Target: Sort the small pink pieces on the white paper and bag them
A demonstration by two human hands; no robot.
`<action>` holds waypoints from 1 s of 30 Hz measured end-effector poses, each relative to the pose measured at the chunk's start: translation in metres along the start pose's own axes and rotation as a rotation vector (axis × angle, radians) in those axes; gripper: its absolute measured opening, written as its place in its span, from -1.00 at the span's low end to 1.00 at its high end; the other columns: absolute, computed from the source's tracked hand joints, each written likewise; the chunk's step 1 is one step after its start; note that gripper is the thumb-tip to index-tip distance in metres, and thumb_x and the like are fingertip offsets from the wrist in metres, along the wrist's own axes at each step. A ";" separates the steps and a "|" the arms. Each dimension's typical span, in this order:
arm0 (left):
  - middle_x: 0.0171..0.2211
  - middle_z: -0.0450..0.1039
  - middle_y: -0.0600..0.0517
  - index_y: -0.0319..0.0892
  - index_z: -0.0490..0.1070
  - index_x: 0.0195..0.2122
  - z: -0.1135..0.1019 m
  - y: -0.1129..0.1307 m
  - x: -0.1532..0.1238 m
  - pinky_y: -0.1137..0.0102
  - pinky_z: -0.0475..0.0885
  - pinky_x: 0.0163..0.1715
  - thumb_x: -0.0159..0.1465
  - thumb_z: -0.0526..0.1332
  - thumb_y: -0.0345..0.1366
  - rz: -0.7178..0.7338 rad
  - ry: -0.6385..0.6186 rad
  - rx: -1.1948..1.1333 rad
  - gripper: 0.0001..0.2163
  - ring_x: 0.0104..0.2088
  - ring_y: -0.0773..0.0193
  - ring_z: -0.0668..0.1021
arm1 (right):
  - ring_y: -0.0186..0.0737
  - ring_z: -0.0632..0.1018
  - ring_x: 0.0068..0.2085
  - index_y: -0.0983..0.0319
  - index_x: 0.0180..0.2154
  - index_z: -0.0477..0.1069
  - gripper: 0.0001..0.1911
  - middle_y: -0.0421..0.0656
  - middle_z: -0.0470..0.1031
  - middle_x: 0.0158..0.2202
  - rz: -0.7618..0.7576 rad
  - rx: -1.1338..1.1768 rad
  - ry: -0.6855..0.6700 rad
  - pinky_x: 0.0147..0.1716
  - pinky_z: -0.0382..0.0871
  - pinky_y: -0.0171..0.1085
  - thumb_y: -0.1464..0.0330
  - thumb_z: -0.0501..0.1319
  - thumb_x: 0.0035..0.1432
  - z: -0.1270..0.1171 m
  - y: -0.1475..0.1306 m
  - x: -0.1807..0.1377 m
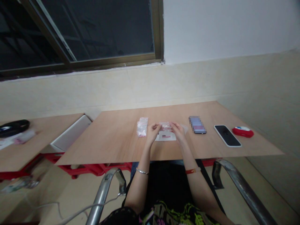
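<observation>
My left hand (152, 130) and my right hand (177, 130) are both over the middle of the wooden table (112, 140), fingers pinched on a small clear plastic bag (165, 126) held between them. Under the hands lies a flat clear bag with a red label (166, 136). A stack of small clear bags with red edges (142, 126) lies just left of my left hand. A silver bangle is on my left wrist and a red bracelet on my right wrist.
Right of my hands lie a phone with a lit screen (197, 124), a dark-screen phone (227, 135) and a red and white object (242, 131). A second table (35, 147) at left holds a black object (14, 127). Metal chair arms (236, 181) flank me.
</observation>
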State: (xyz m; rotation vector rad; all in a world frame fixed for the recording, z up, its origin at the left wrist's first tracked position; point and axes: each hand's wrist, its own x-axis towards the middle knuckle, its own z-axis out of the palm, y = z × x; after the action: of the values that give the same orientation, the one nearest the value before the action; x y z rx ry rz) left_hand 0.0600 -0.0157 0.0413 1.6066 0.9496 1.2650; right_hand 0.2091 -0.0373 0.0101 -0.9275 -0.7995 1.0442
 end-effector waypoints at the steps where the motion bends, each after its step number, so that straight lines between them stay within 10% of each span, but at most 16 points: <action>1: -0.51 0.49 -0.02 -0.27 0.43 -0.45 0.001 0.000 0.000 0.44 0.40 -0.45 0.14 0.19 -0.11 0.002 -0.007 -0.001 -0.73 -0.47 0.30 0.53 | -0.27 0.55 -0.35 0.22 -0.31 0.45 -0.65 -0.13 0.55 -0.31 -0.008 0.001 0.011 -0.41 0.38 -0.34 0.14 0.28 -0.12 0.000 -0.001 -0.001; 16: -0.47 0.51 -0.04 -0.27 0.42 -0.45 0.010 0.013 -0.003 0.42 0.42 -0.42 0.03 0.31 -0.17 -0.067 0.105 -0.127 -0.76 -0.44 0.28 0.54 | -0.23 0.51 -0.41 0.25 -0.38 0.49 -0.60 -0.12 0.54 -0.46 -0.048 -0.147 0.043 -0.47 0.33 -0.31 0.05 0.25 -0.15 0.008 -0.013 -0.007; 30: -0.46 0.52 -0.02 -0.29 0.45 -0.37 0.019 -0.007 -0.010 0.42 0.45 -0.45 -0.09 0.39 -0.25 -0.214 -0.209 -0.187 -0.71 -0.46 0.28 0.55 | -0.25 0.48 -0.38 0.27 -0.39 0.50 -0.65 -0.12 0.54 -0.39 -0.099 -0.148 0.096 -0.42 0.32 -0.31 0.13 0.25 -0.14 0.008 -0.014 -0.007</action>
State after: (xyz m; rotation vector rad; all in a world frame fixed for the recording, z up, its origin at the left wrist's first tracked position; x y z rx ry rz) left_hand 0.0757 -0.0258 0.0293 1.4191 0.8227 0.9874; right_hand 0.2050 -0.0455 0.0256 -1.0452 -0.8421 0.8569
